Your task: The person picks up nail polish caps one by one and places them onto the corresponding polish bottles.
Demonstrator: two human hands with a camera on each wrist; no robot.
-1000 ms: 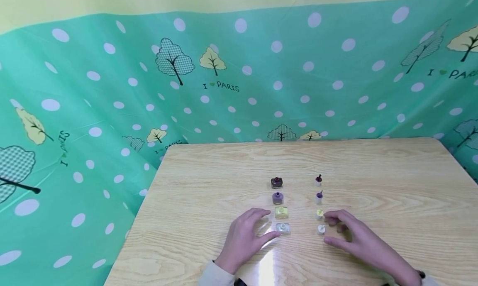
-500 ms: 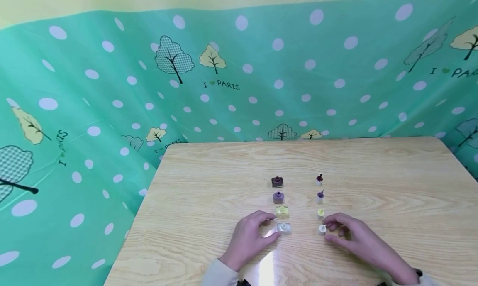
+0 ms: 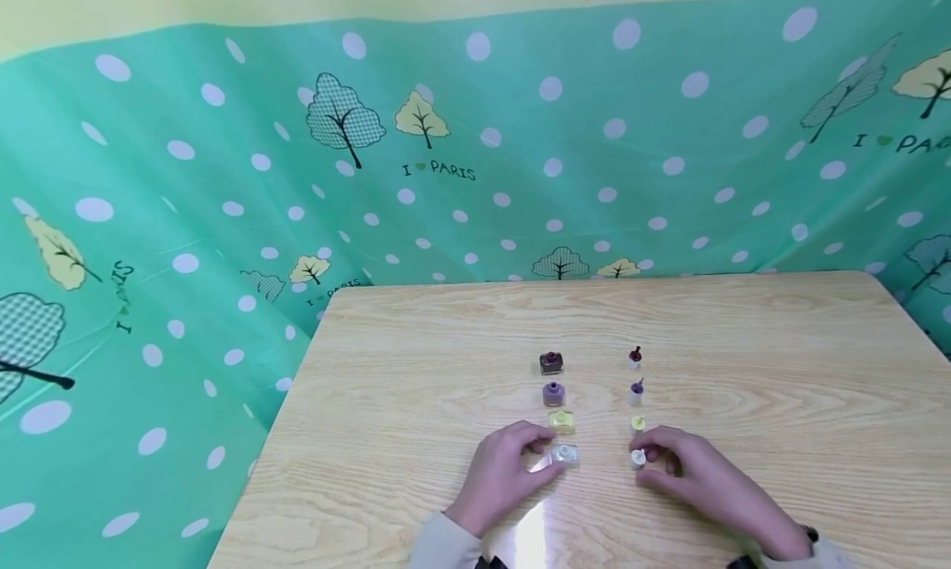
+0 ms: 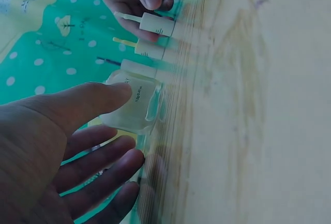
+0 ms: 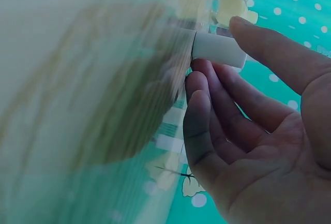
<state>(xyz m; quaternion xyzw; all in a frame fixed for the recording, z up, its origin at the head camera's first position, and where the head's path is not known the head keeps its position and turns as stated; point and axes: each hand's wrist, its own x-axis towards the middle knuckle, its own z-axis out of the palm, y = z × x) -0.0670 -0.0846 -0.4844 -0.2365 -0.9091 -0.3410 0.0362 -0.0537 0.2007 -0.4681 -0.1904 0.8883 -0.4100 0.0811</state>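
My left hand reaches around the left end of a clear nail polish bottle holding whitish polish, uncapped on the table. In the left wrist view the thumb overlaps that bottle's face, and the fingers spread loosely behind it. My right hand has thumb and forefinger either side of a white nail polish cap, which stands upside down, brush upward. In the right wrist view the thumb tip is right at the cap's edge, the fingertips close to its other side.
Behind the clear bottle stand yellow, purple and dark polish bottles, all uncapped. Their upturned caps, yellow, purple and dark, form a row to the right. A green polka-dot curtain hangs behind the wooden table.
The left hand has moved right, its thumb and forefinger closer about the clear bottle. My right hand has shifted left, bringing thumb and forefinger to either side of the white cap.
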